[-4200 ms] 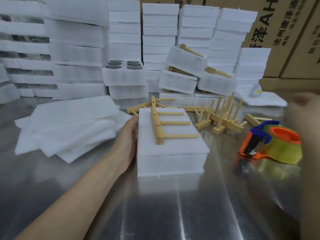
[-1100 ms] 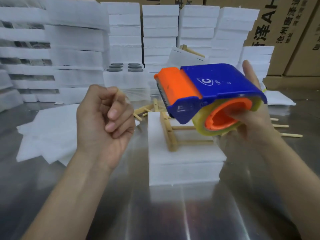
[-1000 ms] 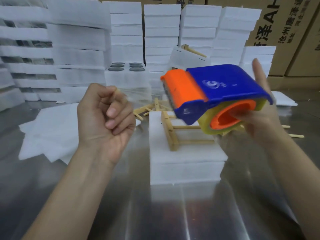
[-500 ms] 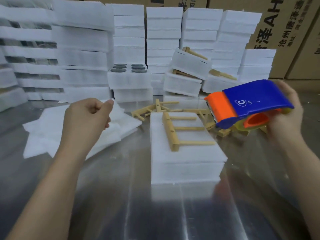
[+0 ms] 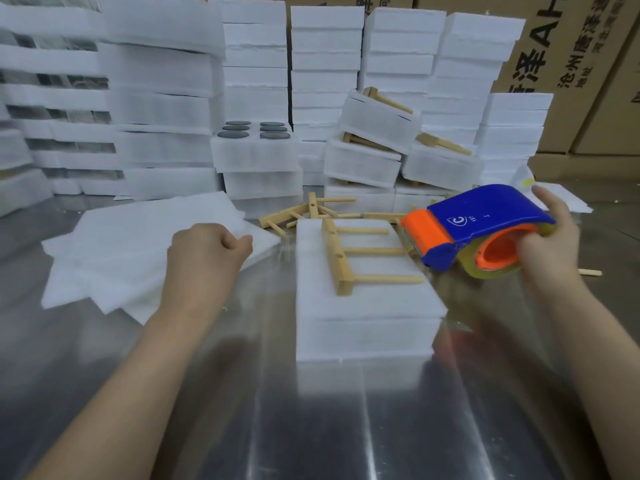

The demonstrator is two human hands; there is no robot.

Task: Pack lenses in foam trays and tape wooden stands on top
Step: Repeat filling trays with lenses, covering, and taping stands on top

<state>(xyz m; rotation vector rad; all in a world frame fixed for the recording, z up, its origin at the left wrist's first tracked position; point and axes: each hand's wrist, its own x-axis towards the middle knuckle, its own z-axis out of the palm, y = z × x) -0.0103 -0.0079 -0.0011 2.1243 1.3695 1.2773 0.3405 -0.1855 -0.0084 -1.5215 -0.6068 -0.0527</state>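
Note:
A closed white foam tray [image 5: 367,317] lies on the metal table [image 5: 311,427] in the middle, with a wooden stand [image 5: 349,258] lying flat on its lid. To the tray's right my right hand [image 5: 547,251] grips a blue and orange tape dispenser [image 5: 481,226] just above the table, its orange mouth turned toward the stand. Left of the tray my left hand [image 5: 207,252] hovers with curled fingers pinching the end of the clear tape; only a faint glint [image 5: 285,245] of the tape shows near the tray's left edge.
Loose wooden stands [image 5: 304,213] lie behind the tray. Foam sheets [image 5: 131,251] are piled at the left. Stacks of foam trays [image 5: 325,81] line the back, one open tray showing dark lenses [image 5: 254,129]. Taped trays with stands [image 5: 377,133] lean at back right, before cardboard boxes [image 5: 571,64].
Both hands came down from chest height and apart: the dispenser moved right and lower beside the tray, the left hand moved lower to the tray's left.

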